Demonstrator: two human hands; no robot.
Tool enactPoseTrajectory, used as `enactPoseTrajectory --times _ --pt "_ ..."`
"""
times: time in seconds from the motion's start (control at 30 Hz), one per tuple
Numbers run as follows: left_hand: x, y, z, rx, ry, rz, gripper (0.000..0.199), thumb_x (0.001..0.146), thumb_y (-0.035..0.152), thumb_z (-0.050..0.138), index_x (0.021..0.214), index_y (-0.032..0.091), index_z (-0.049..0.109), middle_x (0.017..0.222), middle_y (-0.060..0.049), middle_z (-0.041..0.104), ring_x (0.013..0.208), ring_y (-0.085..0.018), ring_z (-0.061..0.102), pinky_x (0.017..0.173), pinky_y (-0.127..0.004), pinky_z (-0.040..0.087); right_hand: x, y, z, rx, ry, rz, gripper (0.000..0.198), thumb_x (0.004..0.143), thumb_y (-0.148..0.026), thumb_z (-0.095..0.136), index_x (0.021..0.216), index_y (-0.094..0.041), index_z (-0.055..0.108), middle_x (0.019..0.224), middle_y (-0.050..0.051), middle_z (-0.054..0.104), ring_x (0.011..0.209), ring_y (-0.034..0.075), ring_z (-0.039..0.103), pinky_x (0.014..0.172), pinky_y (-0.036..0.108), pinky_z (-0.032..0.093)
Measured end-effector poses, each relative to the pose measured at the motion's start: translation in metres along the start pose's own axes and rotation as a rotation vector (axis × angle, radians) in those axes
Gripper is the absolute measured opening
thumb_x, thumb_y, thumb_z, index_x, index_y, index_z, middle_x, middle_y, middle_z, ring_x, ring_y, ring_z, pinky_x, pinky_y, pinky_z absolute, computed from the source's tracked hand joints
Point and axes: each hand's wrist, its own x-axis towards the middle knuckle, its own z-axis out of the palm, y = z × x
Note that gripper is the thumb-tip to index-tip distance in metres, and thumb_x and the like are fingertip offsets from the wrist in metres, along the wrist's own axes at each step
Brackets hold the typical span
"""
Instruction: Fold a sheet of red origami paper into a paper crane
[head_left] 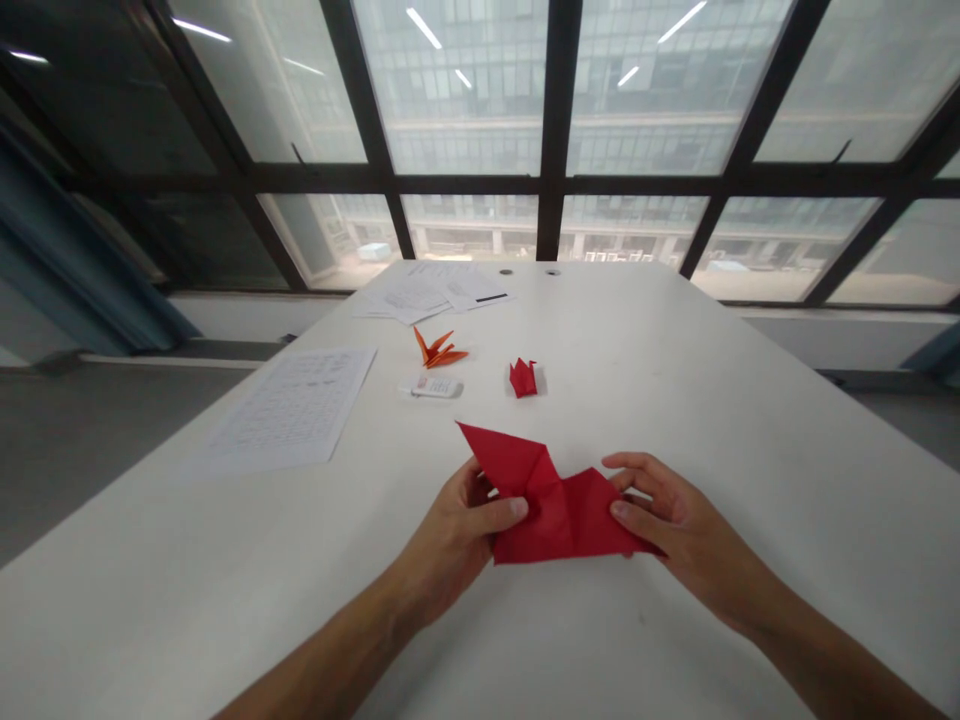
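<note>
Between my two hands is a sheet of red origami paper (551, 510), partly folded and creased, with a pointed flap sticking up to the left. My left hand (465, 525) pinches its left side, thumb on top and fingers behind. On the right edge, my right hand (664, 510) grips the paper between thumb and fingers, with the index finger extended above it. Beyond the paper stands a small red folded paper figure (523, 379). An orange folded paper crane (437, 350) lies farther left, behind a white labelled object (436, 387) whose kind I cannot make out.
The white table (600, 340) stretches away toward large windows. A printed sheet (289, 410) lies on its left side, and several overlapping papers (420, 292) sit near the far end. Two round holes (553, 272) show close to the far edge. A blue curtain (75, 240) hangs at left.
</note>
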Motion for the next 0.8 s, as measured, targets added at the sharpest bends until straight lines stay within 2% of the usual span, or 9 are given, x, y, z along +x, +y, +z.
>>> enactPoseTrajectory --times 0.17,0.3,0.43,0.5,0.6,0.7,0.8 --pt "0.004 0.000 -0.007 0.014 -0.010 0.090 0.055 0.075 0.018 0.087 0.126 0.019 0.067 0.130 -0.014 0.071 0.119 -0.030 0.068 0.102 -0.041 0.055 0.001 -0.004 -0.004 -0.042 0.021 -0.010 0.042 0.087 -0.043 0.079 0.123 -0.029 0.060 0.104 0.001 0.064 0.092 0.020 0.067 0.081 0.037 0.056" --pt "0.004 0.003 -0.008 0.026 -0.028 0.090 0.058 0.077 0.016 0.086 0.130 0.021 0.064 0.133 -0.013 0.070 0.118 -0.031 0.070 0.100 -0.040 0.058 0.001 -0.005 -0.005 -0.063 0.010 -0.033 0.040 0.089 -0.042 0.077 0.123 -0.029 0.060 0.102 0.000 0.063 0.095 0.020 0.065 0.084 0.036 0.055" --pt "0.003 0.011 -0.005 0.028 0.055 0.111 0.061 0.077 0.019 0.087 0.131 0.023 0.061 0.133 -0.013 0.070 0.113 -0.030 0.072 0.091 -0.038 0.062 -0.002 -0.007 -0.008 -0.059 0.028 -0.068 0.038 0.089 -0.037 0.078 0.123 -0.031 0.061 0.093 -0.002 0.063 0.088 0.016 0.062 0.081 0.031 0.051" --pt "0.003 0.015 -0.004 0.014 0.099 0.133 0.061 0.077 0.020 0.087 0.131 0.026 0.059 0.132 -0.011 0.071 0.110 -0.029 0.074 0.088 -0.037 0.063 -0.002 -0.007 -0.008 0.031 0.022 -0.056 0.042 0.085 -0.033 0.081 0.123 -0.033 0.062 0.094 -0.003 0.065 0.088 0.016 0.063 0.082 0.032 0.051" --pt "0.000 0.018 -0.005 0.011 0.083 0.119 0.062 0.078 0.021 0.086 0.132 0.030 0.059 0.130 -0.008 0.071 0.105 -0.028 0.075 0.085 -0.035 0.064 0.001 -0.005 0.000 0.288 -0.007 0.040 0.043 0.082 -0.036 0.080 0.122 -0.033 0.064 0.099 0.000 0.070 0.091 0.021 0.067 0.086 0.038 0.053" --pt "-0.006 0.017 -0.004 0.000 -0.022 0.075 0.066 0.076 0.022 0.086 0.136 0.032 0.058 0.128 -0.008 0.071 0.103 -0.028 0.075 0.080 -0.033 0.064 0.004 0.001 0.016 0.514 -0.021 0.198 0.035 0.088 -0.052 0.067 0.116 -0.031 0.067 0.104 0.005 0.075 0.095 0.026 0.072 0.088 0.043 0.054" --pt "-0.013 0.015 -0.002 -0.033 -0.115 0.023 0.068 0.074 0.023 0.087 0.136 0.033 0.059 0.123 -0.009 0.072 0.102 -0.029 0.076 0.079 -0.033 0.063 0.001 0.005 0.028 0.561 -0.126 0.294 0.049 0.092 -0.066 0.054 0.120 -0.028 0.067 0.111 0.009 0.076 0.103 0.031 0.073 0.088 0.047 0.054"
